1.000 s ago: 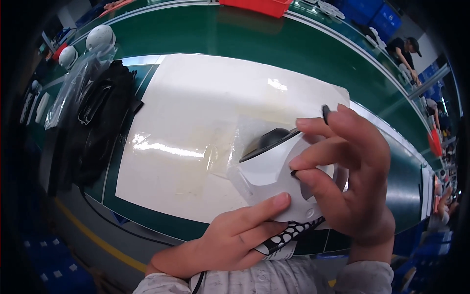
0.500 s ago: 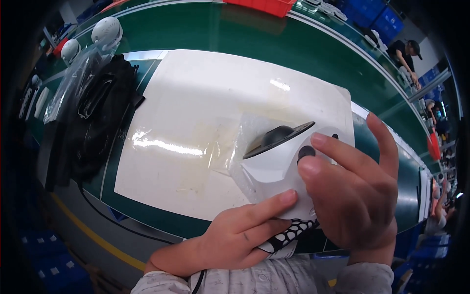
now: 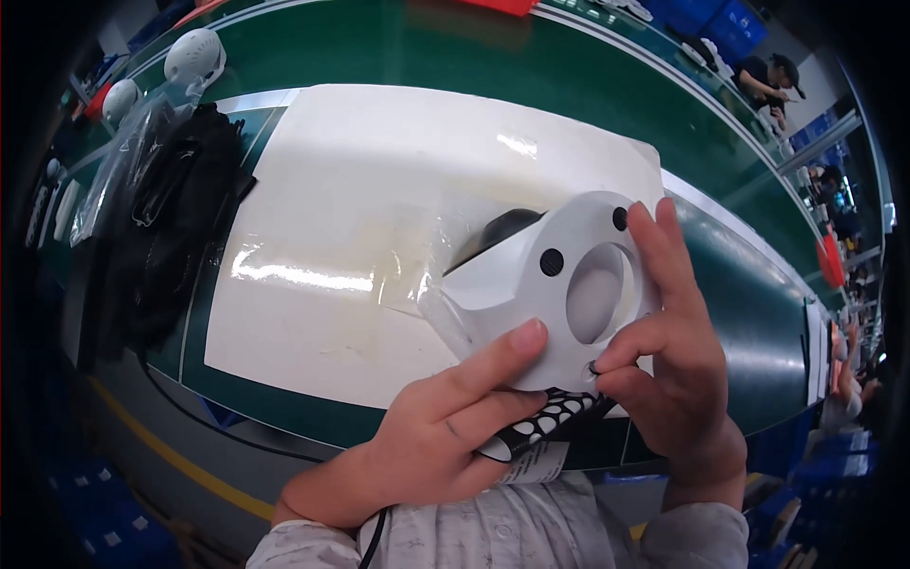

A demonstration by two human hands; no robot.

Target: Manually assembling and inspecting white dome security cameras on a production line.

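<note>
A white plastic housing with an oval opening and a dark part at its far end is tilted up before me. Two black round pads sit on its face. My left hand steadies the near side, index finger laid on the shell, and its other fingers grip a black sheet with white dots below. My right hand pinches a small dark pad between thumb and forefinger at a recess in the near rim; its other fingers extend up along the housing's right edge.
A worn white board covers the green bench. Clear plastic film lies beneath the housing. Black bags and white rounded shells are at left. A person works at the far right.
My right hand has moved down from the upper pad to the near recess. The housing has turned, so its oval opening and both black pads now show.
</note>
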